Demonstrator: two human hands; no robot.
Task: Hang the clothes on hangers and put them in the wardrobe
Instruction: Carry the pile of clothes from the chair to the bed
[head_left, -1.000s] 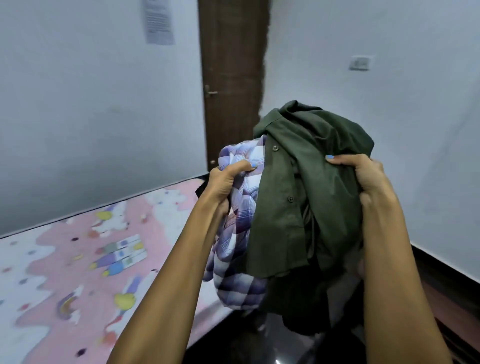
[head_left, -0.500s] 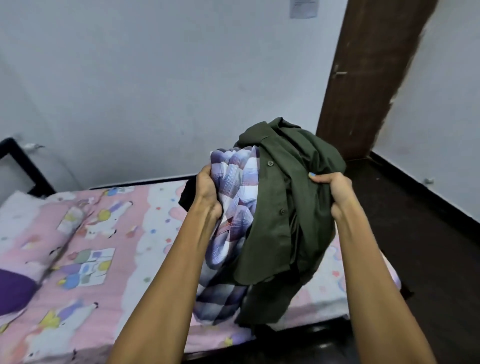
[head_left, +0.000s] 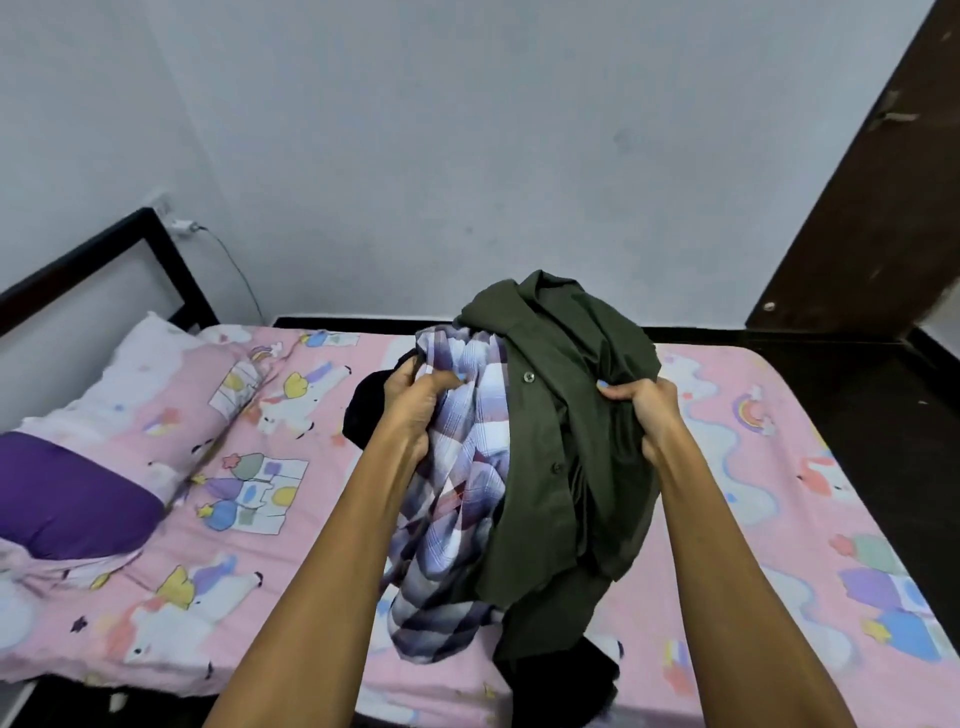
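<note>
I've swung round to the bed (head_left: 779, 467); left hand (head_left: 415, 400) and right hand (head_left: 644, 410) each grip the clothes bundle (head_left: 545, 467), ready to drop and sort

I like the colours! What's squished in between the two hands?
In the head view, between the left hand and the right hand hang a purple plaid shirt and a dark green shirt, bunched together.

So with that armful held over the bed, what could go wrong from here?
The left hand grips only the top of the plaid shirt, whose loose tail could slip free. A black garment bunched behind that hand might drop unnoticed. The green shirt, gripped by the right hand, is crumpled and may crease.
</note>
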